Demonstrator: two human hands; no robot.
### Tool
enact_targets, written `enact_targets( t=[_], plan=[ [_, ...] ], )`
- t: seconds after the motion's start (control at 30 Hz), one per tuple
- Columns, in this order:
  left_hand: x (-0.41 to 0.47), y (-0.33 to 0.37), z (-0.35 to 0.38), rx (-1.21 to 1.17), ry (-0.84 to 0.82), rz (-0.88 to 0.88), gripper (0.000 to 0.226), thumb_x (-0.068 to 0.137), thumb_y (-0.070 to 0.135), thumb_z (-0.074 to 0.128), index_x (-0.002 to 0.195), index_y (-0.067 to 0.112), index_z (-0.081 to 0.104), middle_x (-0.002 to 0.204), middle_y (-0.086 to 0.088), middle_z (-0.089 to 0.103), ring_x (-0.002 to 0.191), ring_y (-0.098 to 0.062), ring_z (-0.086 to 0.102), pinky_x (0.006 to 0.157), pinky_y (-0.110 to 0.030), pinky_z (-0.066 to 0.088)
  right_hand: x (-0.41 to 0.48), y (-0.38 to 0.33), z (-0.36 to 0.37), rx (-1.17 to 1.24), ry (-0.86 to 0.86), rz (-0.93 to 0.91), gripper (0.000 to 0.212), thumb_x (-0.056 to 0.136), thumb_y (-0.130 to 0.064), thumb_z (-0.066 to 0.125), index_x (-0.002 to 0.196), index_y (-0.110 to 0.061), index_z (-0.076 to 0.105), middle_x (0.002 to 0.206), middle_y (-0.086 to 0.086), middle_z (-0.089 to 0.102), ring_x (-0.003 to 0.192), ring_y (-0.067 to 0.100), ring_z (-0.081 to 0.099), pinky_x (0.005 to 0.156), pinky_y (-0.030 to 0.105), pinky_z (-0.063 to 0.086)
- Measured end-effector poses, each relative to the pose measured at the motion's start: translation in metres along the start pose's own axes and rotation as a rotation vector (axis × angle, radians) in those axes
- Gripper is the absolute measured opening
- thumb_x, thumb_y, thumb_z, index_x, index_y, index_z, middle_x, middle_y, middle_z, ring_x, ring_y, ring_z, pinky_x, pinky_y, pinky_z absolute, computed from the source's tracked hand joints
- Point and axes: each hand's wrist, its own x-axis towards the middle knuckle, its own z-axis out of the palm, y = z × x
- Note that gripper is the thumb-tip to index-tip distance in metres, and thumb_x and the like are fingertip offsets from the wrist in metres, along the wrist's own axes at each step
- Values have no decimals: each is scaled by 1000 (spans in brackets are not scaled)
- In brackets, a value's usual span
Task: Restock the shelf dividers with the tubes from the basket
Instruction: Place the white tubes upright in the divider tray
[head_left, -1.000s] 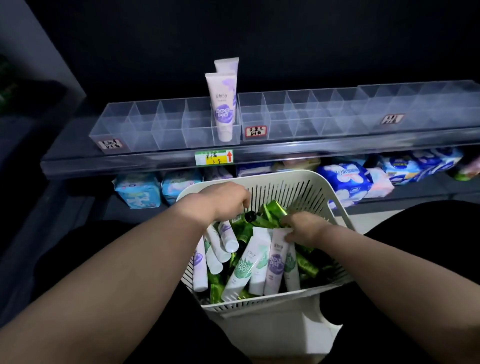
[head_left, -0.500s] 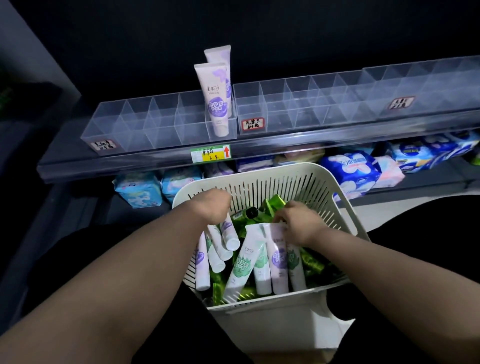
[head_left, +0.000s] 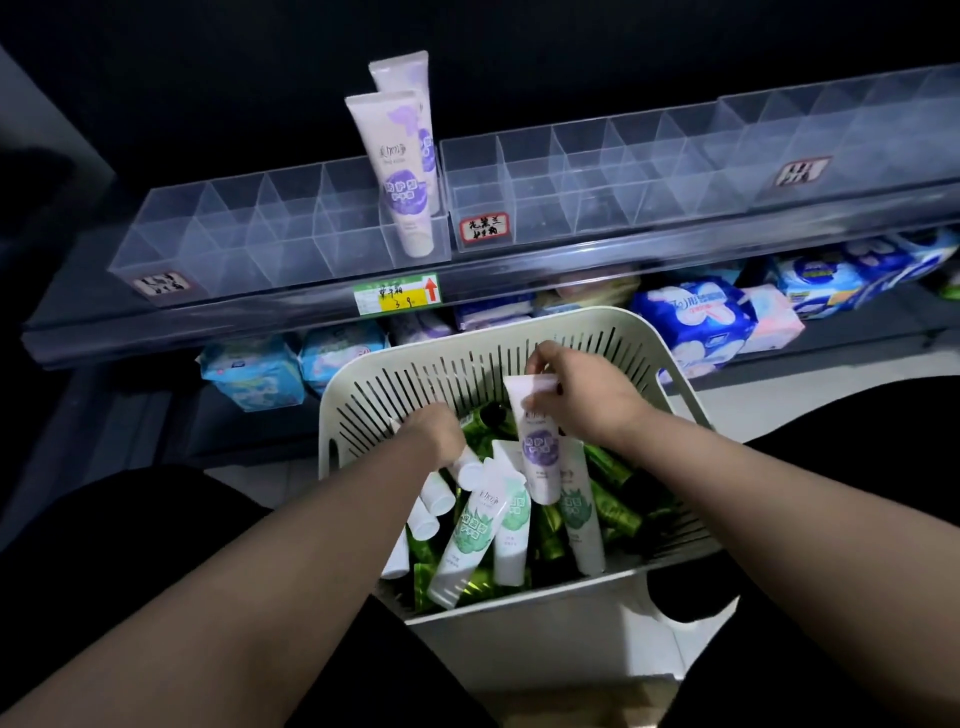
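Right grip (head_left: 576, 395) pinches purple tube (head_left: 540, 452) by its crimped end, cap down, above the pile in basket (head_left: 415, 379). Left grip (head_left: 441, 434) sits among white and green tubes (head_left: 467, 540), fingers hidden, can't tell if holding. Two purple tubes (head_left: 402, 171) stand in one shelf divider (head_left: 392, 244) above.
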Motion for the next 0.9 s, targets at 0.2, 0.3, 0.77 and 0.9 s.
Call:
enact_targets(
  t=[0.2,0.3,0.77,0.9],
  plan=[
    [4,-4,7,-312,23,-66,19,92,12,59,101,-4,62,98,-20,62,89,-27,59,79,-35,52,1,-8,2,-17,54,-22,20,87,-27,63,94,-33,46,86,-7,63,76,15,62,57,26,44],
    [3,-4,8,-506,-36,-138,11,91,11,61,94,2,56,93,-15,58,86,-25,60,73,-32,55,2,-9,0,-6,70,-27,20,87,-26,65,93,-33,47,85,-6,64,72,16,62,59,27,46],
    [-6,10,15,-889,-197,-143,45,76,7,79,114,-1,55,115,-12,65,100,-21,63,83,-29,55,-1,-9,-6,-76,103,-57,21,86,-25,64,91,-31,45,87,-6,64,81,20,59,67,29,42],
    [-15,9,17,-852,-88,-110,29,81,7,74,107,2,63,102,-13,70,84,-24,66,70,-31,55,-1,-5,-8,-35,137,-23,18,87,-21,61,95,-27,47,95,0,67,89,25,61,73,33,47]
  ],
)
